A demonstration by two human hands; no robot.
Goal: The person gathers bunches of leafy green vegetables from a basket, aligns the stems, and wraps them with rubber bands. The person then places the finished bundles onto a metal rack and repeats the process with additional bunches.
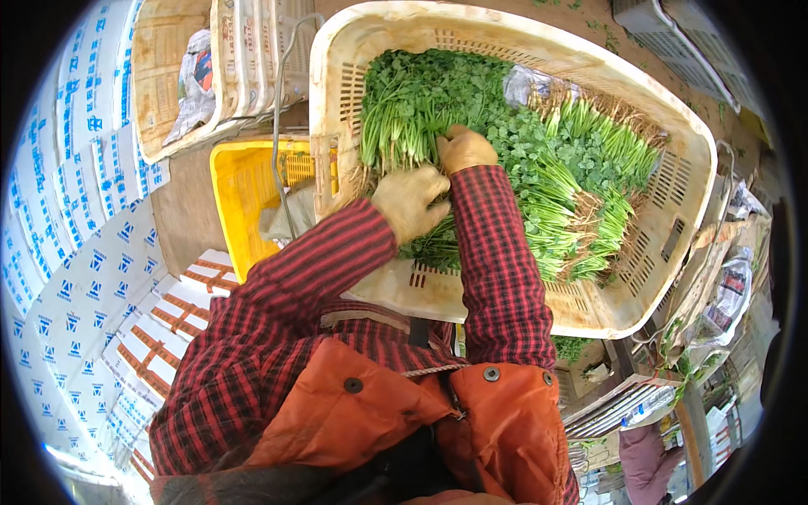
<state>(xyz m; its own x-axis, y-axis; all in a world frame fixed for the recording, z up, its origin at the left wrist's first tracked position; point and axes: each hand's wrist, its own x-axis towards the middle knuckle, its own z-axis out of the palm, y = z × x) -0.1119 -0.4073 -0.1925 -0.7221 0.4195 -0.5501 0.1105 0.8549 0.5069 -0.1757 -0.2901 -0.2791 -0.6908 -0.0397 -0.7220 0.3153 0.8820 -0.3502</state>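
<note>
Both my hands wear tan gloves and reach into a large cream plastic crate (524, 25) holding bunches of leafy green herbs with pale stems and brown roots. My left hand (413, 203) is at the root ends of the left bunches (404, 126), its fingers curled; whether it grips any stems is hidden. Just beyond it, my right hand (466, 149) presses among the stems and leaves near the crate's middle, fingertips partly covered by greenery. At the crate's right side lie more bunches (555, 233), roots towards the right wall.
A yellow plastic crate (237, 189) stands left of the cream one, behind a bent metal bar (279, 113). Stacked cream crates (252, 57) are at upper left, white printed foam boxes (82, 252) at far left. A shelf stack (606, 410) and another person's leg (644, 464) are at lower right.
</note>
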